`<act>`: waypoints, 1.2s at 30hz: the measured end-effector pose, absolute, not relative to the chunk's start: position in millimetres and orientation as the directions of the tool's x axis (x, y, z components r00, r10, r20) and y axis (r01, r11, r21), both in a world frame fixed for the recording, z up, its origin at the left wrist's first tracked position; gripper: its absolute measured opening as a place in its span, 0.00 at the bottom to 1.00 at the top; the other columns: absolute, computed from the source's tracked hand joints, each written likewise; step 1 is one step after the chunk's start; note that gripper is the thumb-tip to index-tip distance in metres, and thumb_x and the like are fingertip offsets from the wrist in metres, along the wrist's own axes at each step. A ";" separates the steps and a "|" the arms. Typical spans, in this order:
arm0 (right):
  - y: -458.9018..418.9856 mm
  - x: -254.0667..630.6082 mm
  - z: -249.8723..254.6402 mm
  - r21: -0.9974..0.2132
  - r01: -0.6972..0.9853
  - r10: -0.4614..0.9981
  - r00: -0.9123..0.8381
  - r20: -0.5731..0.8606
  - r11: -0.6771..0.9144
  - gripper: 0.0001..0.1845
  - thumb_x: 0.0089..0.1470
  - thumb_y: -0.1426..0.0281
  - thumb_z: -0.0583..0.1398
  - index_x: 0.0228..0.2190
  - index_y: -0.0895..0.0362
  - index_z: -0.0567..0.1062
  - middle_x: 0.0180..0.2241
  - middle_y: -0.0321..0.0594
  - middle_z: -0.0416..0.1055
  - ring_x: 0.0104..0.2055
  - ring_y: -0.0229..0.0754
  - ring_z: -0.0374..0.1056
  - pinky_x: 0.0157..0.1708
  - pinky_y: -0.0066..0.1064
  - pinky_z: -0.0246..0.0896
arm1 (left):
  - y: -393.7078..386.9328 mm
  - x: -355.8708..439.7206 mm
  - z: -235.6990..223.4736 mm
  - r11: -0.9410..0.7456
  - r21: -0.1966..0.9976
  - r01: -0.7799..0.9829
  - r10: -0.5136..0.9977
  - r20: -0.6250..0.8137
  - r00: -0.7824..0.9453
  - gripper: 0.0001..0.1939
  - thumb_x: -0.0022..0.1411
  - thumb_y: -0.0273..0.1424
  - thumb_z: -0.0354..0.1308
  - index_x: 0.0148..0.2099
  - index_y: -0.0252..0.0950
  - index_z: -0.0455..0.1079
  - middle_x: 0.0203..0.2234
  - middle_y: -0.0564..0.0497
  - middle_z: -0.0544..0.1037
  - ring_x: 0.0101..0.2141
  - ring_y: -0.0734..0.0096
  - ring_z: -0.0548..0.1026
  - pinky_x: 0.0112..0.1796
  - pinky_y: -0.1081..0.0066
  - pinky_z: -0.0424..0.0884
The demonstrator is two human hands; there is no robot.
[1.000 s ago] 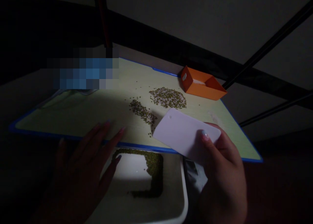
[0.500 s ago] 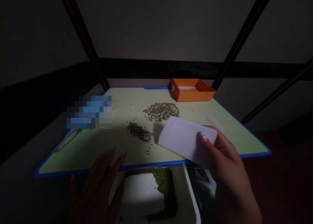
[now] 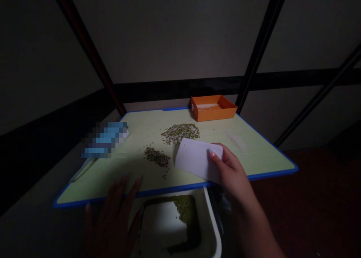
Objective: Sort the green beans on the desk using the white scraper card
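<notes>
My right hand [image 3: 232,171] grips a flat white plastic scraper [image 3: 196,158], thumb on its face, held above the right front part of the pale green board [image 3: 113,167]. Left of the scraper's edge lies a small heap of green beans [image 3: 156,157], mung beans by their look. Behind it a larger heap of beans mixed with white grains [image 3: 182,133] is spread out. My left hand [image 3: 115,209], dim in shadow, has its fingers spread over the board's blue front edge. Below that edge a white tub [image 3: 212,216] holds more green beans along its sides.
An orange box [image 3: 217,114] with white grains inside stands at the back right of the board. A thin patch of white grains [image 3: 236,140] lies at right. A blurred blue object [image 3: 109,135] and a cable sit at left. Panelled walls close off the back.
The view has levelled and shifted, so the board sits differently in it. The scraper stays in my right hand, near the small bean heap. My left hand remains spread at the front edge.
</notes>
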State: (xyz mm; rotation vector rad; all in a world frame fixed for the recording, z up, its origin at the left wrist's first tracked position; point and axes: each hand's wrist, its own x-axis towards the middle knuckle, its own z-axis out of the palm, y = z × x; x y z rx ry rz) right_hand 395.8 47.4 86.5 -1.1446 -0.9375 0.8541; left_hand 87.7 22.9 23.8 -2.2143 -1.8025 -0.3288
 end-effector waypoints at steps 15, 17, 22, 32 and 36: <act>51.0 393.2 84.1 -0.972 -0.100 0.928 0.333 0.168 0.212 0.14 0.54 0.56 0.64 0.35 0.53 0.76 0.32 0.36 0.75 0.36 0.44 0.67 0.38 0.34 0.60 | 17.0 102.8 35.8 -0.094 -0.144 0.985 0.941 0.311 0.135 0.30 0.70 0.40 0.39 0.73 0.54 0.41 0.73 0.40 0.57 0.71 0.45 0.59 0.65 0.17 0.38; 50.9 391.7 85.5 -0.970 -0.117 0.922 0.352 0.160 0.213 0.15 0.53 0.55 0.64 0.35 0.53 0.75 0.32 0.36 0.75 0.36 0.44 0.68 0.38 0.35 0.60 | 17.7 102.2 33.0 -0.115 -0.159 0.980 0.922 0.350 0.165 0.32 0.70 0.40 0.40 0.73 0.54 0.38 0.73 0.40 0.58 0.71 0.44 0.60 0.65 0.17 0.38; 50.9 379.5 86.3 -0.966 -0.150 0.933 0.324 0.153 0.211 0.16 0.53 0.54 0.63 0.34 0.53 0.74 0.31 0.36 0.73 0.34 0.44 0.67 0.37 0.35 0.59 | 21.1 100.0 26.1 -0.163 -0.203 0.966 0.880 0.412 0.235 0.36 0.69 0.39 0.44 0.73 0.54 0.31 0.73 0.34 0.56 0.71 0.39 0.60 0.64 0.17 0.44; 52.8 381.4 84.4 -0.969 -0.110 0.922 0.348 0.170 0.221 0.15 0.53 0.55 0.62 0.34 0.54 0.74 0.31 0.36 0.74 0.35 0.45 0.68 0.37 0.35 0.59 | 18.6 106.5 29.8 -0.157 -0.194 0.968 0.872 0.432 0.228 0.35 0.69 0.38 0.44 0.74 0.50 0.36 0.72 0.29 0.56 0.71 0.36 0.58 0.65 0.20 0.50; 53.6 381.3 82.2 -0.969 -0.097 0.927 0.328 0.185 0.227 0.14 0.55 0.55 0.62 0.34 0.53 0.74 0.31 0.36 0.74 0.36 0.45 0.69 0.37 0.35 0.59 | 19.0 106.2 30.4 -0.159 -0.171 0.972 0.873 0.435 0.219 0.36 0.69 0.38 0.44 0.73 0.52 0.33 0.73 0.31 0.56 0.71 0.38 0.58 0.65 0.20 0.50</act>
